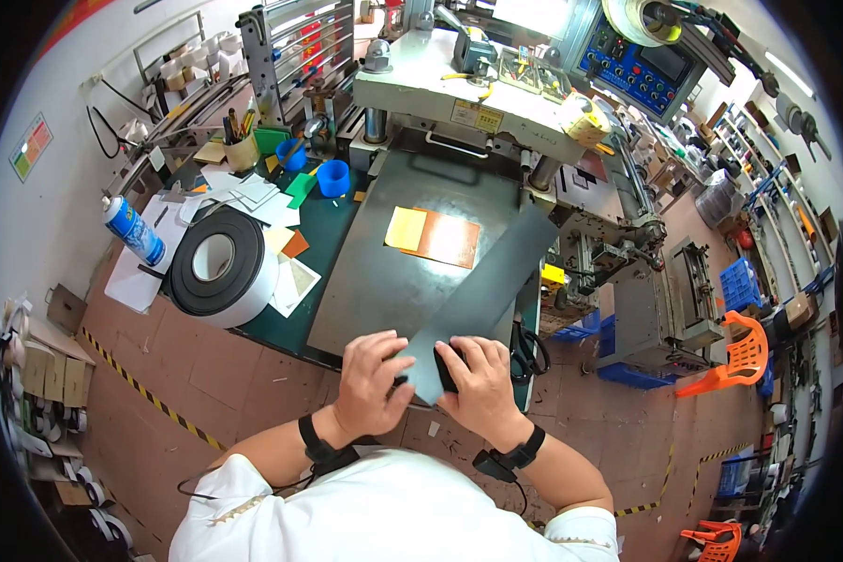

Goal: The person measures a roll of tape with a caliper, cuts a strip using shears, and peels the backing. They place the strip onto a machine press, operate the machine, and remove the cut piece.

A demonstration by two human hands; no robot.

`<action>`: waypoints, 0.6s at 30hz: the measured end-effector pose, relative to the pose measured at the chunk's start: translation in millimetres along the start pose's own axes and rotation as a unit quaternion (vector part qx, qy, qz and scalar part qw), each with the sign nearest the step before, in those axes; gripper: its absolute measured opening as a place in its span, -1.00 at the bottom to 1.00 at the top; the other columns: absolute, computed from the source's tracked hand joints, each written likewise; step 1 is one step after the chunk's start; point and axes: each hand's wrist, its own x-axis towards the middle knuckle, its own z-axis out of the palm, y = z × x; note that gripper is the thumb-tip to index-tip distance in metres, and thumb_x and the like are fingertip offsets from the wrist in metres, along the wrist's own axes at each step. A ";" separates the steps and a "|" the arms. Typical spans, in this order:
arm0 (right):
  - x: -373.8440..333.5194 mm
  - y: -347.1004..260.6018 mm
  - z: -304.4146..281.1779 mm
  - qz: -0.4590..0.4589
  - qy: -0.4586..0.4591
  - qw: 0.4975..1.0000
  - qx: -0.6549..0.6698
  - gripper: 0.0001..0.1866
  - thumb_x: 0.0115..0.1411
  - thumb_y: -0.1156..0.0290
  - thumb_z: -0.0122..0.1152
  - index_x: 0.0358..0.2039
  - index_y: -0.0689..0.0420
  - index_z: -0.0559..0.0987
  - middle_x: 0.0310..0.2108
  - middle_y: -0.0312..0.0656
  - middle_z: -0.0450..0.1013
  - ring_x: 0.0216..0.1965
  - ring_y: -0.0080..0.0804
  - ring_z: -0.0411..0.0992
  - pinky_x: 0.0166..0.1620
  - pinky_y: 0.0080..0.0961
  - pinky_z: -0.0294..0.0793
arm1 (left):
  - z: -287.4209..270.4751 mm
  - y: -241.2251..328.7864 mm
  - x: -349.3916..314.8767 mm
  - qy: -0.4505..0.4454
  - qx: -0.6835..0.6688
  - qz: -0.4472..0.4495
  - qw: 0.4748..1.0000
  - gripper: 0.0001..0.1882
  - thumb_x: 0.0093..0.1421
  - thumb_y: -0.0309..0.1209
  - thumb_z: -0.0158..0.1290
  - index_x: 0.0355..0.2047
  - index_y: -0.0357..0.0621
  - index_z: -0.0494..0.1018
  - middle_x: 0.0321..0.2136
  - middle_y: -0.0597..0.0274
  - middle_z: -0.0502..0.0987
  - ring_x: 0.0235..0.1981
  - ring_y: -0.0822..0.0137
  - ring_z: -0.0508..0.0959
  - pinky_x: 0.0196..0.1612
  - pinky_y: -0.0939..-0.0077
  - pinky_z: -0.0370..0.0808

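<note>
A long dark grey strip (pixel 487 286) slants from in front of my body up to the right, over the flat metal plate (pixel 361 281) of a press. My left hand (pixel 370 382) has its fingers and thumb bent round the strip's near left edge. On the other edge, my right hand (pixel 482 379) grips the near end with thumb and fingers. A bit of black material (pixel 448 367) shows beside the right fingers; whether it belongs to the strip I cannot tell. Farther back on the plate lie a yellow square (pixel 404 228) and an orange-brown sheet (pixel 451 240).
A large black roll (pixel 185 267) with a white side lies on the green table, left. Near it are a blue spray can (pixel 134 230), paper scraps and blue cups (pixel 333 178). Black-handled scissors (pixel 531 354) lie right of the plate. An orange chair (pixel 735 354) stands farther right.
</note>
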 end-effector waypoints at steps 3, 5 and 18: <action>-0.3 2.9 -2.5 0.012 -0.043 0.999 0.001 -0.30 -0.20 0.26 0.45 0.05 0.16 0.57 -0.14 -0.07 0.45 -0.07 -0.08 0.39 0.03 -0.12 0.34 | 3.2 5.7 -2.0 0.007 0.007 0.008 1.000 -0.77 0.30 -0.30 0.04 -0.16 -0.17 0.52 0.00 0.00 0.49 0.06 -0.05 0.49 0.14 0.02 0.37; 6.4 2.7 -1.2 0.025 -0.045 0.999 0.014 -0.32 -0.18 0.26 0.45 0.04 0.18 0.57 -0.18 -0.08 0.44 -0.10 -0.10 0.38 0.00 -0.15 0.34 | 7.3 -9.3 -13.6 0.011 -0.018 0.034 0.999 -0.75 0.31 -0.28 0.02 -0.12 -0.16 0.50 0.05 -0.05 0.45 0.11 -0.11 0.44 0.20 -0.06 0.32; 68.0 1.8 11.4 -0.056 0.020 0.995 0.082 -0.53 0.07 0.31 0.35 -0.07 0.35 0.55 -0.11 0.00 0.48 -0.07 -0.07 0.44 0.02 -0.16 0.41 | 11.3 -6.5 -20.1 0.020 -0.020 0.013 1.000 -0.53 0.38 -0.20 -0.07 0.19 -0.20 0.35 0.32 -0.26 0.19 0.40 -0.29 0.10 0.37 -0.22 0.08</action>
